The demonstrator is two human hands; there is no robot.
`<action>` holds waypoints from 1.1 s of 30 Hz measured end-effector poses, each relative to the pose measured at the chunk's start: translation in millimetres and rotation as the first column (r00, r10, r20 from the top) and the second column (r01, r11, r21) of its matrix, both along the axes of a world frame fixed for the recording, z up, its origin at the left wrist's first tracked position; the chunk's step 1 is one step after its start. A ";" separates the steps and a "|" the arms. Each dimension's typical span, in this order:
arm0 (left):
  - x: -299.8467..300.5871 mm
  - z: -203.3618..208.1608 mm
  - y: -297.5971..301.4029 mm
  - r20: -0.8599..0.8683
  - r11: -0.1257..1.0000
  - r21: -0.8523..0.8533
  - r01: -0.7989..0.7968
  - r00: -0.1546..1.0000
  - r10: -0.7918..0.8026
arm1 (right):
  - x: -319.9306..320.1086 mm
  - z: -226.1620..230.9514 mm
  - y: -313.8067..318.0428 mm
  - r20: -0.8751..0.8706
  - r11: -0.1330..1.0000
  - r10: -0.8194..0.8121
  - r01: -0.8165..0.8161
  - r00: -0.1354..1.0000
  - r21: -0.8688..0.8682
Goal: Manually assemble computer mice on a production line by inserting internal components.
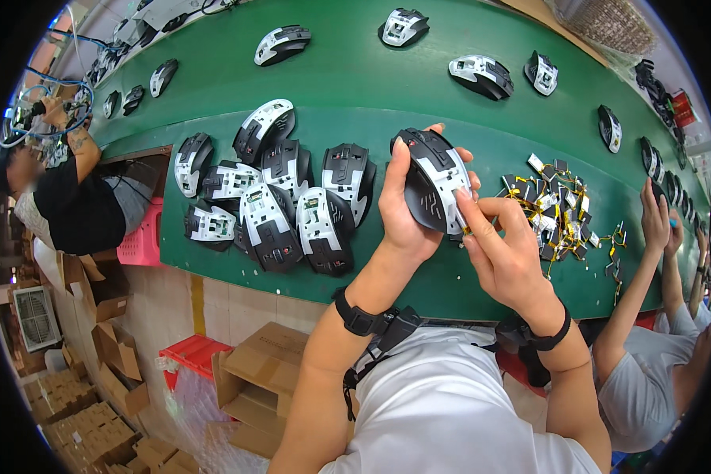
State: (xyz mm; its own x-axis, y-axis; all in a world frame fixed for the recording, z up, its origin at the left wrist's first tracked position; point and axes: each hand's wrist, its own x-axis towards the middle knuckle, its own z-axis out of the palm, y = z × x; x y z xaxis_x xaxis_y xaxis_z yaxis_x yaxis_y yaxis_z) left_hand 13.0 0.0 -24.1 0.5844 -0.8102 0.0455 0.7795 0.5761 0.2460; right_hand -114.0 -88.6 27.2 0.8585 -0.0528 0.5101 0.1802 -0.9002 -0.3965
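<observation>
My left hand (pixel 405 209) is wrapped around a black-and-silver computer mouse (pixel 432 180), held tilted above the green bench. My right hand (pixel 507 249) has its thumb and index finger pinched at the mouse's lower right edge; what lies between those fingertips is too small to make out. Left of my hands, several half-assembled mice (pixel 272 225) lie bunched together, silver frames and black panels showing. To the right sits a heap of small battery packs (pixel 557 207) with yellow wires, and a few more lie loose nearby.
Along the green conveyor belt (pixel 347 67) behind the bench, more mice (pixel 482 75) are spaced out. A co-worker (pixel 75 182) is at the far left, another person (pixel 648 347) at the right. Cardboard boxes (pixel 265 363) and a red crate (pixel 193 355) stand on the floor.
</observation>
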 end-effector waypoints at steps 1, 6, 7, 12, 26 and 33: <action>0.6 1.1 -0.1 0.008 1.000 0.001 -0.005 1.000 0.005 | 1.5 0.9 -3.1 -0.002 1.000 0.011 -0.011 1.000 -0.019; -2.6 3.3 -1.2 0.016 0.997 -0.037 0.073 0.997 -0.072 | 5.5 14.9 -16.9 0.046 0.930 -0.010 -0.008 0.999 0.369; -3.3 3.1 -1.2 0.035 0.997 -0.031 0.066 0.997 -0.065 | 6.3 19.7 -16.2 0.001 0.928 0.007 -0.007 1.000 0.372; -7.0 8.3 -3.7 0.083 0.997 0.033 0.074 0.994 -0.077 | 5.8 17.9 -16.8 -0.091 0.901 -0.076 0.107 0.993 0.421; -6.7 8.5 -1.3 0.145 0.997 0.030 0.078 0.986 -0.081 | -5.7 19.1 -28.3 0.164 0.991 0.065 -0.044 0.984 -0.125; -2.0 6.9 -0.8 0.135 0.983 0.141 0.114 0.982 -0.134 | -2.0 32.4 -31.1 0.061 0.963 0.134 -0.116 0.989 -0.242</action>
State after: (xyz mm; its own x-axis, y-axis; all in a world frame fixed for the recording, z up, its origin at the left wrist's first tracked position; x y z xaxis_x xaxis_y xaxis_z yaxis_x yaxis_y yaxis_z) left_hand 11.0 -0.8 -17.3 0.4741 -0.8804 0.0096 0.7938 0.4322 0.4278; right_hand -116.0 -119.6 59.6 0.8086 0.1829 0.5593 0.3187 -0.9351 -0.1549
